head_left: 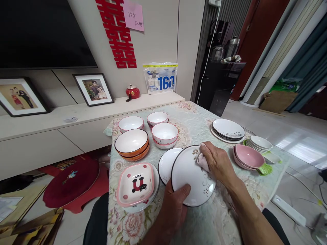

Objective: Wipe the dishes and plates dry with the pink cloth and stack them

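A white plate [190, 180] with a dark rim and a leaf pattern is held tilted over the table. My left hand [176, 200] grips its lower left edge, thumb on the upper face. Pinched in my right hand [217, 161] is a pale pink cloth [203, 162], pressed on the plate's upper right part. Partly hidden behind the held plate lies a second white plate [167, 162] with the same dark rim. Left of my left hand, a pink-rimmed square dish [135, 183] with a cat picture sits on a round plate [155, 185].
Orange bowls [133, 141] and several white bowls [165, 132] stand at the table's back left. To the right are stacked plates [227, 129], pink leaf-handled bowls [249, 156] and small white dishes [260, 142]. A red stool [74, 177] stands left of the flowered tablecloth [133, 226].
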`<state>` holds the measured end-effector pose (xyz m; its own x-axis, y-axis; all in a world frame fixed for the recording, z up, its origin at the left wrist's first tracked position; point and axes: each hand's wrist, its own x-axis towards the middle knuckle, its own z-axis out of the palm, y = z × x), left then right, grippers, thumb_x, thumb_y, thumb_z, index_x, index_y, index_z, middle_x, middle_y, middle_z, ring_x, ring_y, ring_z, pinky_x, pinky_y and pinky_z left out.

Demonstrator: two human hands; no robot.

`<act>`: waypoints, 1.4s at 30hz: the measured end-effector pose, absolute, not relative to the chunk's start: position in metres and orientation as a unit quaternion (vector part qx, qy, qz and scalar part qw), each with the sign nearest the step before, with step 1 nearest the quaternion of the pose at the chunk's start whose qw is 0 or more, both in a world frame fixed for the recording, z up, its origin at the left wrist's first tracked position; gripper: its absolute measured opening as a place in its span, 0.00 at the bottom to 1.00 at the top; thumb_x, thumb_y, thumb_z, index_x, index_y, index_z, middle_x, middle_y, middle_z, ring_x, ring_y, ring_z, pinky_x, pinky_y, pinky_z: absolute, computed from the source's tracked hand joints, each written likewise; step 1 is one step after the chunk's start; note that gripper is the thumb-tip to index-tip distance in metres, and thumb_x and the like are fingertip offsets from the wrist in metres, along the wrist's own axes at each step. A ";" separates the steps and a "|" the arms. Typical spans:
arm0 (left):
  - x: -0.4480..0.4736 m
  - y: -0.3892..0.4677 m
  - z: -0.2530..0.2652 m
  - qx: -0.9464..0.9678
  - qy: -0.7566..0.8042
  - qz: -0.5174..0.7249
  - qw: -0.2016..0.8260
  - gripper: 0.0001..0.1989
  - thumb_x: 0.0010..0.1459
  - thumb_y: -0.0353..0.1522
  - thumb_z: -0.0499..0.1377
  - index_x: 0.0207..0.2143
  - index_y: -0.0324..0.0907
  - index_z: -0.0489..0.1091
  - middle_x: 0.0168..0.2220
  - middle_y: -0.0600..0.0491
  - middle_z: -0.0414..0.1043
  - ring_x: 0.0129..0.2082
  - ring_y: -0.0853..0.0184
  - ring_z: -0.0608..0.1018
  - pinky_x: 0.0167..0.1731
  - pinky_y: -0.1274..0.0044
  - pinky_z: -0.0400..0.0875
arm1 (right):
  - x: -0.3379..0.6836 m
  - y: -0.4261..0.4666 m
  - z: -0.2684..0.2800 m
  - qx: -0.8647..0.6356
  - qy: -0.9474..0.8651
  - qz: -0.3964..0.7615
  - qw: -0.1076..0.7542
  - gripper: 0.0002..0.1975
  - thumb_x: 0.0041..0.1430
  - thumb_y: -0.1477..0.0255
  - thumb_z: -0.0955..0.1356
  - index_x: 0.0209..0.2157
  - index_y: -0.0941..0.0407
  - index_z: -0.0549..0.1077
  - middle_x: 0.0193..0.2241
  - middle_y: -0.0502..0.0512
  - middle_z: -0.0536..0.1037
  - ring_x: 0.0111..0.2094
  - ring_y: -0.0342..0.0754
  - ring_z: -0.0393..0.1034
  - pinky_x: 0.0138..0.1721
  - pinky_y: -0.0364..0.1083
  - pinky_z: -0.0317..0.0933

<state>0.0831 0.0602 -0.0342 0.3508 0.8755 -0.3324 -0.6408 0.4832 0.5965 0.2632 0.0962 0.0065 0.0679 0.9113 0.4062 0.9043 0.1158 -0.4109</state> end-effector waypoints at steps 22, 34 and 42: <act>0.081 0.070 -0.025 0.156 0.257 0.501 0.812 0.30 0.54 0.34 0.69 0.59 0.45 0.69 0.47 0.47 0.82 0.49 0.56 0.81 0.53 0.66 0.72 | 0.209 0.084 0.012 -0.459 -0.807 0.126 0.350 0.18 0.69 0.69 0.61 0.58 0.51 0.66 0.52 0.59 0.70 0.53 0.54 0.64 0.53 0.54 0.63; 0.085 0.065 -0.028 0.121 0.326 0.482 0.804 0.37 0.45 0.35 0.74 0.58 0.41 0.68 0.44 0.43 0.83 0.49 0.50 0.81 0.51 0.61 0.74 | 0.241 0.098 -0.001 -0.543 -0.753 -0.091 0.359 0.09 0.66 0.68 0.67 0.41 0.57 0.77 0.38 0.61 0.73 0.41 0.54 0.67 0.42 0.53 0.66; 0.079 0.073 -0.024 0.150 0.337 0.528 0.765 0.32 0.49 0.37 0.71 0.56 0.39 0.71 0.46 0.41 0.82 0.50 0.51 0.80 0.52 0.63 0.73 | 0.233 0.073 0.024 -0.633 -0.735 0.080 0.228 0.09 0.66 0.71 0.64 0.42 0.54 0.76 0.39 0.58 0.74 0.38 0.52 0.72 0.40 0.51 0.68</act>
